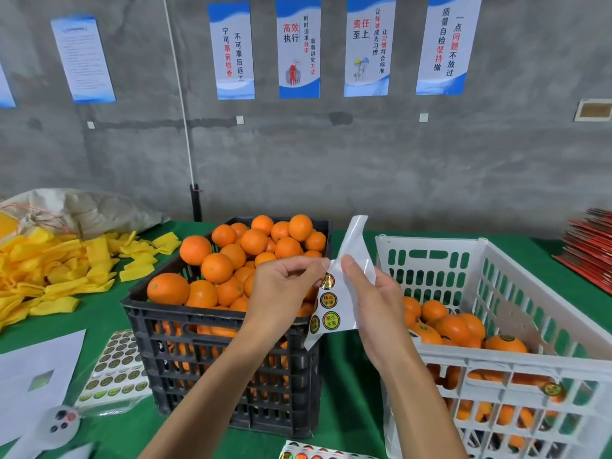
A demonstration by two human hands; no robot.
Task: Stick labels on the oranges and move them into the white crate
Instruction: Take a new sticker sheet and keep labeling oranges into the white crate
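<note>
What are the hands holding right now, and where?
Both hands hold the label sheet: left hand pinches its upper left edge, right hand grips its right side.

Your path into the white crate (430, 241) is open from above; the heaped black crate (225, 321) stands just beside it on your left.

left hand (284, 289) pinching, right hand (371, 303) gripping
</note>
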